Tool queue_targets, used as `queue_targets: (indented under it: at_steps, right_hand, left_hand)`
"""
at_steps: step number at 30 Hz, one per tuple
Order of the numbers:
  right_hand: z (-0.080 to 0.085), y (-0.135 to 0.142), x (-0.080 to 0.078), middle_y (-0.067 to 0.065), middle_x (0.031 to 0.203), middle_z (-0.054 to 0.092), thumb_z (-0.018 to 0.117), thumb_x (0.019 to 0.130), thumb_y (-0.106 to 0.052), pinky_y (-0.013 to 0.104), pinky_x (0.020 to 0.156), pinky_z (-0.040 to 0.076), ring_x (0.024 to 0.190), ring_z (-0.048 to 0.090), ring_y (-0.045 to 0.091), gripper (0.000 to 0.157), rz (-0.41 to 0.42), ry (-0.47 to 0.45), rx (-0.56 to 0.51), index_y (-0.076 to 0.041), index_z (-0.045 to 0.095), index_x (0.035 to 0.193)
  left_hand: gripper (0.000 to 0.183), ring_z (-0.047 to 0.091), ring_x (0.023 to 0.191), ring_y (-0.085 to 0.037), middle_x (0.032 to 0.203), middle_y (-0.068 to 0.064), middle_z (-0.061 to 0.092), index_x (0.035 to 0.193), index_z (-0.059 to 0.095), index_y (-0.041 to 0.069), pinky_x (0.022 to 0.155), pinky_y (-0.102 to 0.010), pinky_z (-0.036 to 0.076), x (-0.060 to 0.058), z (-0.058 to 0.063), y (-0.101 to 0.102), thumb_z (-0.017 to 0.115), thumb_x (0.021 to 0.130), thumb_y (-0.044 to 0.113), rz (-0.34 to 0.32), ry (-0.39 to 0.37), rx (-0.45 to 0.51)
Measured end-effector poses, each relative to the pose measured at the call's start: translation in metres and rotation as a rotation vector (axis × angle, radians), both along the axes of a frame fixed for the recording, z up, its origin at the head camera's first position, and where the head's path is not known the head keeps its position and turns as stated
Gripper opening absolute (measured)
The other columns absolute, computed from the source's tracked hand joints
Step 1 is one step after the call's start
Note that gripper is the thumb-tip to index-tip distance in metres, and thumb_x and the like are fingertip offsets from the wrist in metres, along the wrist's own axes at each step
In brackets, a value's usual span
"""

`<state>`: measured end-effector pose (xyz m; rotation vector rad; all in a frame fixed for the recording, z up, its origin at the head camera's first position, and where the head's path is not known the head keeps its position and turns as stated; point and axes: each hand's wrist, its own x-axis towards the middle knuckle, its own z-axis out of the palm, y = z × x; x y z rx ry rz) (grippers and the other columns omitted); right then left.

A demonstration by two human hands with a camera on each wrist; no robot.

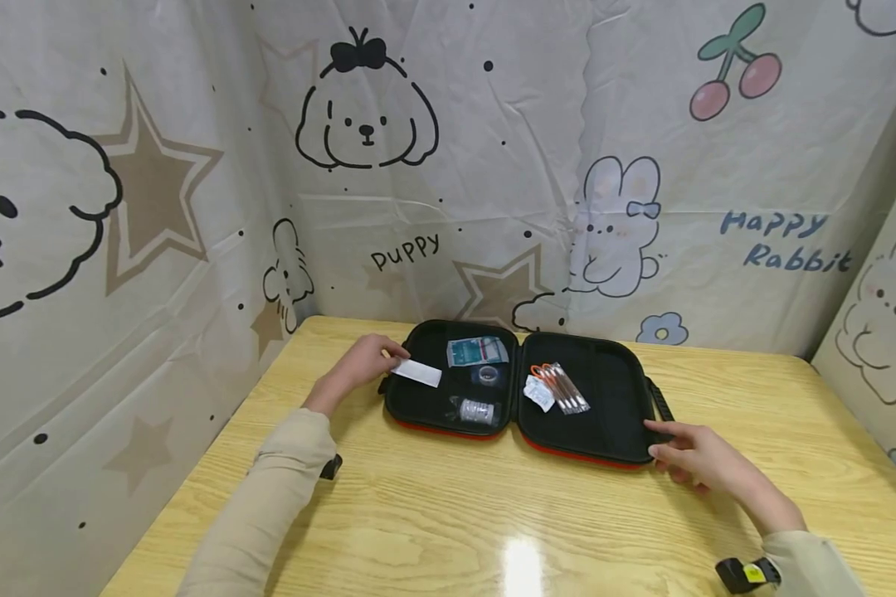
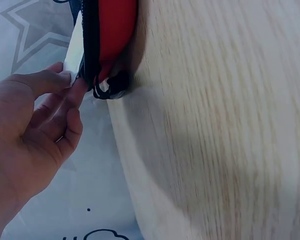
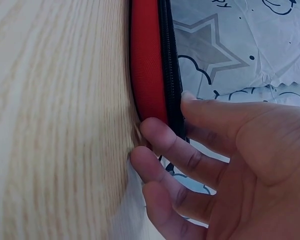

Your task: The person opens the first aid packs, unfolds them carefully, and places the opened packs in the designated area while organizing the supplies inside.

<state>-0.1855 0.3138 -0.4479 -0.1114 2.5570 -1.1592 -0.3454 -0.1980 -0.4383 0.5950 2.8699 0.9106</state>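
A zippered case (image 1: 612, 414), black inside and red outside, lies unfolded on the table. At its left rim my left hand (image 1: 366, 361) pinches a flat white strip-shaped packet (image 1: 416, 372) between thumb and fingers, reaching over the left half. In the left wrist view the packet (image 2: 75, 52) stands beside the black zipper edge. My right hand (image 1: 705, 460) holds the near right corner, thumb on the zipper rim and index finger against the red side (image 3: 149, 65). The left half also carries a teal packet (image 1: 478, 351), a small round item (image 1: 487, 376) and a clear-wrapped white roll (image 1: 476, 411).
In the right half lie a clear packet of thin sticks (image 1: 567, 388), an orange loop (image 1: 538, 370) and a small white packet (image 1: 539, 393). A black strap (image 1: 661, 401) sticks out at the right side. Printed cloth (image 1: 448, 207) hangs behind the wooden table (image 1: 433, 514).
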Motion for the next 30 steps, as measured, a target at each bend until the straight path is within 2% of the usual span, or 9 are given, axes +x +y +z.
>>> queue_targets:
  at_steps: [8, 14, 18, 25, 30]
  right_hand:
    - [0.001, -0.001, 0.0, 0.008, 0.087, 0.064, 0.06, 0.099, -0.027, 0.027, 0.046, 0.038, 0.061, 0.053, 0.016, 0.062, -0.009, -0.009, -0.008, 0.002, 0.038, 0.15]
    - [0.002, -0.001, 0.0, 0.008, 0.088, 0.064, 0.06, 0.1, -0.028, 0.027, 0.046, 0.038, 0.062, 0.053, 0.017, 0.062, -0.007, -0.007, -0.004, 0.002, 0.038, 0.15]
    - [0.001, -0.002, -0.001, 0.008, 0.089, 0.065, 0.06, 0.1, -0.028, 0.027, 0.046, 0.039, 0.062, 0.053, 0.016, 0.062, -0.008, -0.005, -0.003, 0.002, 0.038, 0.15]
    - [-0.003, -0.002, 0.003, 0.007, 0.088, 0.066, 0.061, 0.099, -0.027, 0.028, 0.046, 0.04, 0.062, 0.055, 0.016, 0.062, -0.015, -0.003, -0.002, 0.003, 0.039, 0.149]
    - [0.0, 0.0, 0.002, 0.008, 0.089, 0.065, 0.06, 0.1, -0.027, 0.028, 0.046, 0.041, 0.062, 0.055, 0.016, 0.062, -0.009, 0.004, -0.004, 0.002, 0.038, 0.15]
  left_hand:
    - [0.024, 0.058, 0.09, -0.018, 0.111, -0.012, 0.073, 0.109, 0.077, 0.004, 0.081, -0.03, 0.048, 0.0, 0.004, 0.009, 0.06, 0.092, 0.005, -0.037, 0.034, -0.077]
    - [0.022, 0.064, 0.097, -0.02, 0.11, -0.011, 0.074, 0.109, 0.076, 0.003, 0.088, -0.037, 0.053, 0.001, 0.005, 0.024, 0.061, 0.093, 0.007, -0.098, 0.026, -0.08]
    - [0.024, 0.065, 0.095, -0.019, 0.109, -0.011, 0.074, 0.112, 0.074, 0.001, 0.089, -0.037, 0.053, 0.002, 0.002, 0.035, 0.062, 0.092, 0.006, -0.124, 0.015, -0.073]
    - [0.031, 0.064, 0.096, -0.017, 0.111, -0.011, 0.072, 0.123, 0.069, 0.001, 0.092, -0.036, 0.053, 0.003, -0.009, 0.055, 0.063, 0.093, 0.007, -0.111, -0.057, -0.058]
    - [0.034, 0.064, 0.099, -0.019, 0.113, -0.012, 0.071, 0.129, 0.065, 0.004, 0.094, -0.037, 0.052, 0.003, -0.006, 0.06, 0.06, 0.095, 0.007, -0.108, -0.067, -0.057]
